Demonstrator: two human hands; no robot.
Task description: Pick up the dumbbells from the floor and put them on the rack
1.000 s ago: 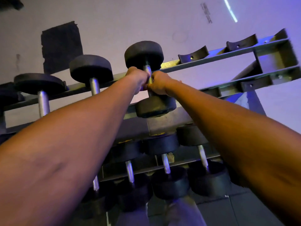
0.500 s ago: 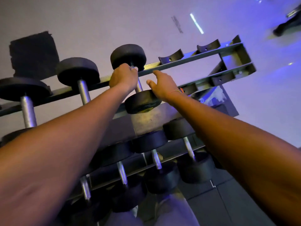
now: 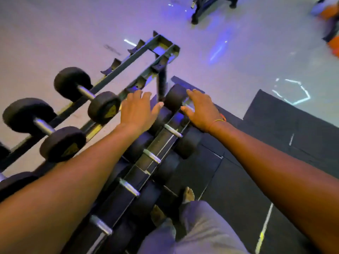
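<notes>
A metal two-tier rack (image 3: pixel 146 50) runs diagonally from lower left to upper middle. On its top tier rests a black dumbbell (image 3: pixel 86 93), and a second dumbbell (image 3: pixel 43 128) lies to its left. Several more dumbbells sit on the lower tier (image 3: pixel 172 131). My left hand (image 3: pixel 136 111) hovers open just right of the nearest top-tier dumbbell, touching nothing. My right hand (image 3: pixel 201 110) is open with fingers spread above the far end of the lower tier. Both hands are empty.
Empty saddles (image 3: pixel 114 66) remain on the far part of the top tier. Black rubber mats (image 3: pixel 286 129) cover the floor to the right, with pale floor beyond. My bare feet (image 3: pixel 188 195) and grey trousers are beside the rack. Other gym equipment (image 3: pixel 203 8) stands far off.
Both hands have let go of the dumbbell, which now rests on the top tier. The hands have drawn back to the right, and my view has swung right and down.
</notes>
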